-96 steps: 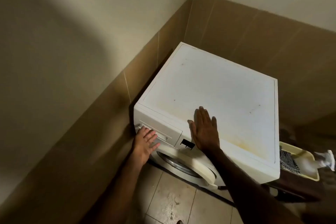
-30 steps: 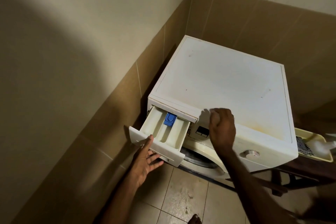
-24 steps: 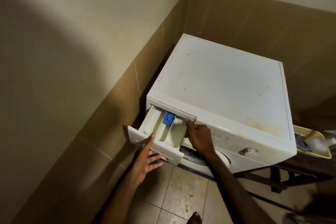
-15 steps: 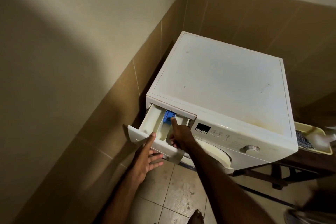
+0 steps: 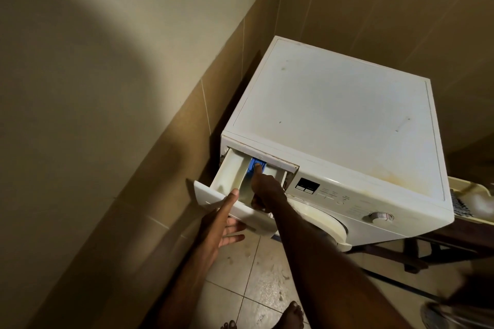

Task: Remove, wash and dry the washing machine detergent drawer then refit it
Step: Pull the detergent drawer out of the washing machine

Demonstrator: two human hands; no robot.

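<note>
Drawer (image 5: 230, 181) juts lengthwise from washer (image 5: 347, 120); left hand (image 5: 219, 227) grips front, right hand (image 5: 267, 189) forefinger presses blue tab (image 5: 254, 167).

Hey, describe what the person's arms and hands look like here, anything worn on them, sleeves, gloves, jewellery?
Both forearms are bare as far as the view shows: no sleeves in sight. The left hand and the right hand wear no gloves. No watch, bracelet or ring shows, though the dim light could hide something small.

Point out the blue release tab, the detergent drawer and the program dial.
blue release tab (image 5: 253, 165): head view, its left part beside the fingertip.
detergent drawer (image 5: 232, 170): head view, its left compartment.
program dial (image 5: 377, 216): head view, its face.
</note>
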